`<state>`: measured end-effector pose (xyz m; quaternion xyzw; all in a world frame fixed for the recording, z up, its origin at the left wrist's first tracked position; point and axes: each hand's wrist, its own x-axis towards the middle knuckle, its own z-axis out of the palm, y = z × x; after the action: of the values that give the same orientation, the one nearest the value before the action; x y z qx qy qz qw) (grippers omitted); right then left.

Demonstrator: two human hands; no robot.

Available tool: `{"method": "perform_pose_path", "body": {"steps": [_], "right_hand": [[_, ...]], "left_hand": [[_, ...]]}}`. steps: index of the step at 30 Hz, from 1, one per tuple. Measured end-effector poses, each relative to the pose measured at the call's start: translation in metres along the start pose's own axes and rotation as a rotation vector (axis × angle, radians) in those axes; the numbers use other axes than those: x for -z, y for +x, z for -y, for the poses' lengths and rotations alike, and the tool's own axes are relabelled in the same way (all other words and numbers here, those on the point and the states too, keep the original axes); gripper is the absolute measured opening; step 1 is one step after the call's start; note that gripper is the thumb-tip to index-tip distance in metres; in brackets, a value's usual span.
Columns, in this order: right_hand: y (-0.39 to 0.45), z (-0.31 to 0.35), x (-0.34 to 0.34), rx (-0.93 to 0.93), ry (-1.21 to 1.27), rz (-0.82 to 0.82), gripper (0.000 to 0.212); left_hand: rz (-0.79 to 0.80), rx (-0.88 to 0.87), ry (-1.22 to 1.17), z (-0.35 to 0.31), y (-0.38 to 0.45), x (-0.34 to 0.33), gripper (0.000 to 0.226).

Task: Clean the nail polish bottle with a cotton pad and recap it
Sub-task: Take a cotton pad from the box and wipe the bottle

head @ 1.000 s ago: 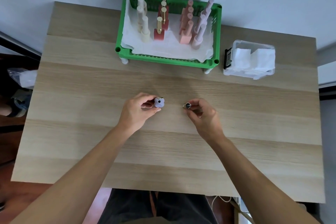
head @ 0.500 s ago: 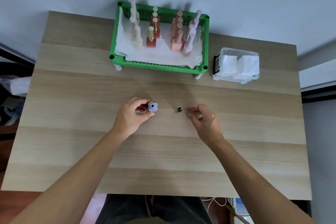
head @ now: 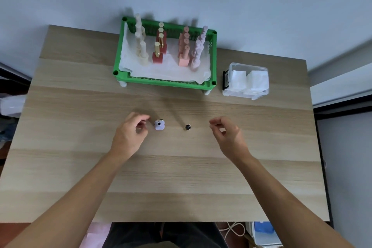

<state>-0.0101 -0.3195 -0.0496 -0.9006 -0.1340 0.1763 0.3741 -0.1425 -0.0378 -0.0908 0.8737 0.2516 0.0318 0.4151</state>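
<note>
A small lilac nail polish bottle (head: pixel 159 125) stands uncapped on the wooden table (head: pixel 80 127), its dark neck opening facing up. Its cap (head: pixel 187 127) stands upright about a hand's width to the right, seen end-on as a dark ring. My left hand (head: pixel 131 133) hovers just left of the bottle, fingers curled and apart, holding nothing. My right hand (head: pixel 227 137) is right of the cap, a short way off, also empty with loosely curled fingers. White cotton pads (head: pixel 248 79) lie in a clear plastic box (head: pixel 244 94) at the back right.
A green basket (head: pixel 161 83) lined with white paper stands at the back centre, holding several capped polish bottles in cream, red, pink and lilac rows. The wall is right behind the table. Bags and boxes sit on the floor at both sides.
My left hand has let go of the bottle and drawn back left. My right hand released the cap on the table and moved away to the right. The camera has pulled back.
</note>
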Motion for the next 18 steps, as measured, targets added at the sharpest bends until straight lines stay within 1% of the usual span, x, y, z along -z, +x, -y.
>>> {"method": "perform_pose_path", "body": {"steps": [2,4,7,11,15,18], "right_hand": [[0.006,0.001,0.010,0.001,-0.001,-0.030,0.009],[0.014,0.003,0.022,-0.005,-0.009,-0.049,0.009],[0.029,0.006,0.043,0.021,-0.052,-0.089,0.010],[0.053,0.011,0.072,0.082,-0.151,-0.135,0.010],[0.086,0.014,0.096,0.082,-0.285,-0.121,0.014],[0.113,0.017,0.109,0.073,-0.390,-0.072,0.018]], "left_hand": [[-0.075,-0.016,0.099,0.003,0.000,-0.001,0.034],[-0.108,-0.074,0.156,0.008,0.002,-0.004,0.035],[-0.094,-0.155,0.262,0.015,0.005,-0.012,0.042],[-0.032,-0.215,0.435,0.021,0.004,-0.021,0.059],[-0.033,-0.214,0.518,0.023,0.003,-0.027,0.060],[-0.057,-0.206,0.547,0.022,0.004,-0.030,0.060]]}}
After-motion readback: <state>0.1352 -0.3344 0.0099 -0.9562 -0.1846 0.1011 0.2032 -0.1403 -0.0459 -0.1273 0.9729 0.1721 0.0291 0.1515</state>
